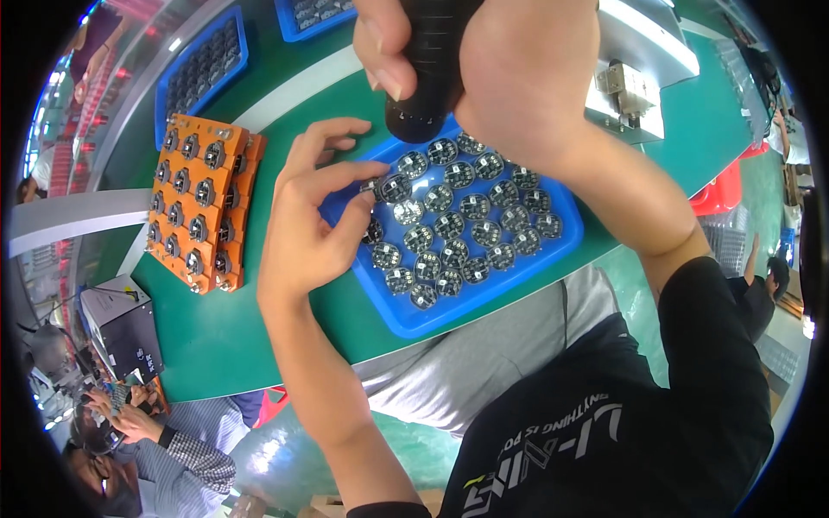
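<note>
My left hand point(298, 229) reaches over the left edge of a blue plastic tray point(410, 326). Its thumb and index finger pinch a small round part point(371, 186) at the tray's upper left; the other fingers are loosely curled. Many round clear-and-dark circuit modules point(449, 225) lie spread in the tray. Above its far edge, my right hand point(527, 86) grips a black cylindrical tool point(419, 116), whose rounded end points down toward the modules. The upper part of the tool runs out of view, so its exact kind cannot be made out.
Stacked orange fixture plates point(194, 203) holding similar parts stand left on the green table point(203, 345). Other blue trays point(207, 69) sit at the far left, a dark box point(125, 332) at the left edge, and a metal machine point(635, 95) at right. A co-worker point(147, 457) sits lower left.
</note>
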{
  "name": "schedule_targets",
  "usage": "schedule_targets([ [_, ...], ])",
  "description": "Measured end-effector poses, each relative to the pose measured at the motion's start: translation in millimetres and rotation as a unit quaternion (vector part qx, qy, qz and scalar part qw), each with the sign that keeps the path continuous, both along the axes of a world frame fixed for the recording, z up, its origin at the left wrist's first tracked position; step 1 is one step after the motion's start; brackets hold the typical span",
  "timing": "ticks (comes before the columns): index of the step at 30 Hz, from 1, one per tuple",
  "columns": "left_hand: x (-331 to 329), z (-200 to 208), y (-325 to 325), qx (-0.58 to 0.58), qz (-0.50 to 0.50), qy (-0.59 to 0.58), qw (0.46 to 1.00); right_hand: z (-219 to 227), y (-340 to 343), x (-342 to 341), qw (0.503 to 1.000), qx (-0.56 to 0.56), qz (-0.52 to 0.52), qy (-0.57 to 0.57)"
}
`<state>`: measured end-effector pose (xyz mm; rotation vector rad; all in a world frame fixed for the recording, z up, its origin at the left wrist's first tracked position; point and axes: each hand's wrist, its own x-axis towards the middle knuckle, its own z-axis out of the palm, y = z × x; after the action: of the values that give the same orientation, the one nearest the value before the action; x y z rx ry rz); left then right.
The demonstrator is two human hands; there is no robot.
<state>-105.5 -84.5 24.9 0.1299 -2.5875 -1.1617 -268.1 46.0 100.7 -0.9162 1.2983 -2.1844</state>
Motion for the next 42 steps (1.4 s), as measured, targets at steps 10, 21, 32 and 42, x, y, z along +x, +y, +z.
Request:
schedule_targets([
  [10, 2, 6, 2, -0.002, -0.008, 0.000, 1.000, -18, -21, 0, 0.979, -0.190, 0.042, 0.062],
  [21, 12, 2, -12, 0.015, -0.008, 0.030, 0.999, -20, -22, 38, 0.997, 0.033, -0.008, -0.063],
  [32, 15, 6, -10, 0.001, -0.002, -0.028, 1.000, -64, -69, 10, 0.876, -0.394, 0.273, 0.047],
  [42, 19, 5, -9, -0.007, 0.023, -0.021, 1.000, -15, -33, 57, 0.992, 0.056, -0.080, -0.076],
])
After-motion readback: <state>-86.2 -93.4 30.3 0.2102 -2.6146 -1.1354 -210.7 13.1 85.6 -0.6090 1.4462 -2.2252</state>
